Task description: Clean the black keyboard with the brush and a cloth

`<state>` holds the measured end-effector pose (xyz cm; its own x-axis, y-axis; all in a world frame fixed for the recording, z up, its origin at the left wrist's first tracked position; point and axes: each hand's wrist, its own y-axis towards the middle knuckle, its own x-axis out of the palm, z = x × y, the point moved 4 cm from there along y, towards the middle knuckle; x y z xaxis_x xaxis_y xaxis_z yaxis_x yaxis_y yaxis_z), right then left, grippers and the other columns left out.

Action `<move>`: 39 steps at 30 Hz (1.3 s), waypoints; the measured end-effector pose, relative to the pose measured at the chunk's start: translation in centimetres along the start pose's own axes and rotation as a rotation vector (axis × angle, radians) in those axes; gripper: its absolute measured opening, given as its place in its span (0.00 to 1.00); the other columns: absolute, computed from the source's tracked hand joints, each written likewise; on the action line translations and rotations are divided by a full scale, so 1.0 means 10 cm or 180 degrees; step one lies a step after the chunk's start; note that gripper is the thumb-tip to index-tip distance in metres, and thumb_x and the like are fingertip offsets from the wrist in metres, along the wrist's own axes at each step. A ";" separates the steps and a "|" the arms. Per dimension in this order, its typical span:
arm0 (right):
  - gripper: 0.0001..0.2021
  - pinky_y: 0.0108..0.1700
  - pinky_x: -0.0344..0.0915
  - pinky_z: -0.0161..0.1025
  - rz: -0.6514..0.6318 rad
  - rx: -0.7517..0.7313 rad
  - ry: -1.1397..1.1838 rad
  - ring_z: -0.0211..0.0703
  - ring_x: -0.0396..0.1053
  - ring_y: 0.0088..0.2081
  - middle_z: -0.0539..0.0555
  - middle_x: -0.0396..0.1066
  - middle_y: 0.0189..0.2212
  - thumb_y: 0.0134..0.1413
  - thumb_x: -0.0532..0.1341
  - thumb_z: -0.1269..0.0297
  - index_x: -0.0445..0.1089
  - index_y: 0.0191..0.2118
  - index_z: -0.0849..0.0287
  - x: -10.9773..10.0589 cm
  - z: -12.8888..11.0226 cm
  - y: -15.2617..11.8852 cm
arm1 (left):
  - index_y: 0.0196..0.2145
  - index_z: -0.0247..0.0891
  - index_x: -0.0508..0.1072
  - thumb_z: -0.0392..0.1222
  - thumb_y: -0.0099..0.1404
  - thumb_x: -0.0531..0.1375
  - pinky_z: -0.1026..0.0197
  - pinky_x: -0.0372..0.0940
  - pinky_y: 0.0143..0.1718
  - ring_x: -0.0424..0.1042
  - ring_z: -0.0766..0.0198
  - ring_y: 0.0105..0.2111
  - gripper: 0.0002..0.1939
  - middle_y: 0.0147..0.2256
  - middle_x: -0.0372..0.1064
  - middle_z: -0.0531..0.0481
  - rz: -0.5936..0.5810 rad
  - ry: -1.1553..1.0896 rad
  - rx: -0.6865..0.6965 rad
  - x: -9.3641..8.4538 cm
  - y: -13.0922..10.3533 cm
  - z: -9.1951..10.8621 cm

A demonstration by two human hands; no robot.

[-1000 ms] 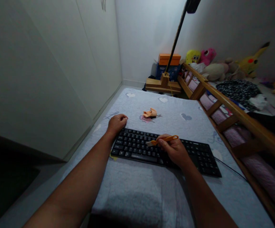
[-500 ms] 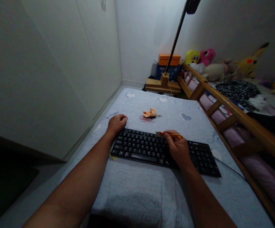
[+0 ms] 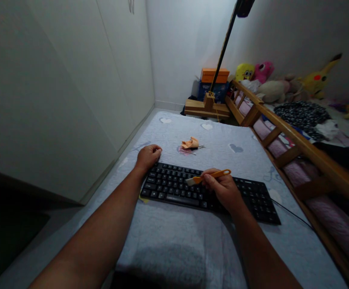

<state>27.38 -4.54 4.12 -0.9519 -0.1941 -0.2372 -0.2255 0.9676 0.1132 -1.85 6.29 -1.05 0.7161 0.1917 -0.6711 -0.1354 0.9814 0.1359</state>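
Observation:
A black keyboard (image 3: 177, 184) lies on the pale blue quilted cover (image 3: 168, 228). My right hand (image 3: 221, 187) is closed around an orange-handled brush (image 3: 221, 173) above the keyboard's middle, its pale bristles pointing left over the letter keys. Beside the keyboard's upper left corner rests my left hand (image 3: 148, 156), with its fingers curled; whether anything is inside them is hidden. Beyond the keyboard sits a crumpled orange cloth (image 3: 190, 143), with thin sticks (image 3: 201, 147) next to it.
A wooden bed rail (image 3: 301, 150) runs along the right side, with plush toys (image 3: 272, 91) and clothes behind it. At the far end stand a wooden base (image 3: 207, 106) with a black pole and an orange box (image 3: 215, 75). White cabinet doors (image 3: 80, 80) rise on the left.
My right hand has moved the brush left and toward me, from the keyboard's top edge to over the letter keys. My left hand has stayed in place.

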 end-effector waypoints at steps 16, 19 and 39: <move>0.11 0.41 0.69 0.42 0.0404 -0.0401 -0.0828 0.46 0.74 0.34 0.53 0.78 0.32 0.62 0.58 0.59 0.76 0.36 0.57 0.00 0.00 0.02 | 0.35 0.39 0.79 0.50 0.59 0.55 0.59 0.63 0.35 0.74 0.57 0.33 0.17 0.30 0.77 0.47 -0.0021 0.0023 -0.0024 0.00 -0.01 0.01; 0.10 0.44 0.70 0.42 0.0595 -0.0512 -0.0890 0.46 0.74 0.36 0.54 0.78 0.33 0.61 0.58 0.60 0.76 0.35 0.57 -0.02 -0.02 0.03 | 0.35 0.38 0.79 0.50 0.59 0.55 0.58 0.62 0.35 0.74 0.56 0.33 0.17 0.30 0.77 0.47 -0.0013 0.0038 -0.0008 0.00 -0.01 0.01; 0.11 0.41 0.69 0.42 0.0954 -0.0496 -0.0807 0.46 0.73 0.34 0.53 0.76 0.31 0.62 0.58 0.57 0.75 0.36 0.56 -0.12 -0.03 0.01 | 0.35 0.39 0.79 0.49 0.59 0.55 0.59 0.62 0.35 0.74 0.56 0.34 0.17 0.30 0.78 0.47 -0.0024 0.0089 -0.0050 -0.01 -0.02 0.04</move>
<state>28.42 -4.25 4.70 -0.9033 0.1569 -0.3992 0.0063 0.9355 0.3533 -1.67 6.08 -0.72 0.6979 0.1843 -0.6921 -0.1409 0.9828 0.1196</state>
